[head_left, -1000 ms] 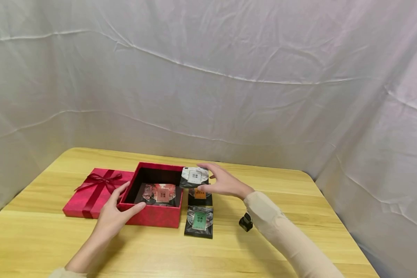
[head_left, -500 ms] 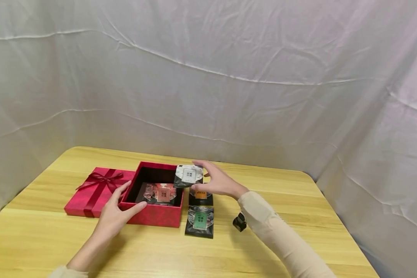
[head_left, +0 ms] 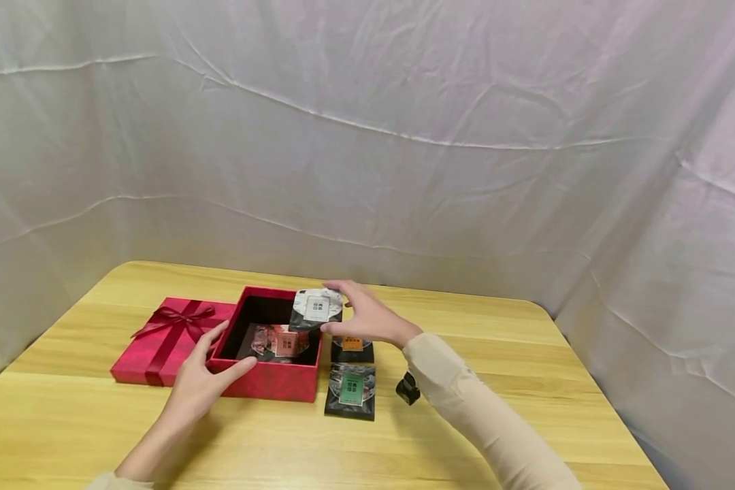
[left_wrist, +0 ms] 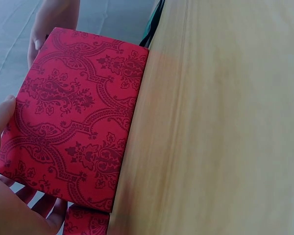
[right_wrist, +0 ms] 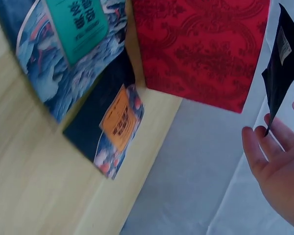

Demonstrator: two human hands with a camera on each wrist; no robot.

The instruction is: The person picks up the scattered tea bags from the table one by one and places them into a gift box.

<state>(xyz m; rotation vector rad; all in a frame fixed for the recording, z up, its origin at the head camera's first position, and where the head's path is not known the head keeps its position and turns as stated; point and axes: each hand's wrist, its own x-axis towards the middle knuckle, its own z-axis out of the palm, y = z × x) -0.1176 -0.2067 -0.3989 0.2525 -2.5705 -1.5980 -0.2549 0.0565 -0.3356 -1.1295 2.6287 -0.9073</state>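
Note:
My left hand (head_left: 197, 376) holds the near left corner of an open red gift box (head_left: 273, 382), thumb at the front rim and fingers along the left wall. The box's patterned wall (left_wrist: 78, 115) fills much of the left wrist view. With thumb and fingers, my right hand (head_left: 372, 314) pinches a black tea sachet with a white label (head_left: 316, 308) over the box's right rim. Seen from the right wrist, that sachet (right_wrist: 283, 61) is tilted, its back showing. Inside the box lies a tea sachet with a red label (head_left: 282, 344).
Right of the box, a green-labelled sachet (head_left: 350, 391) lies in front of an orange-labelled one (head_left: 352, 349). The red lid with a ribbon bow (head_left: 174, 337) lies left of the box. A small black object (head_left: 407, 390) shows beside the right sleeve. Behind the table (head_left: 496, 327) hangs pale cloth.
My right hand has moved left, bringing the white-labelled sachet from beyond the box's right edge to over its right part. The small black object shifted along with the sleeve. My left hand stays put.

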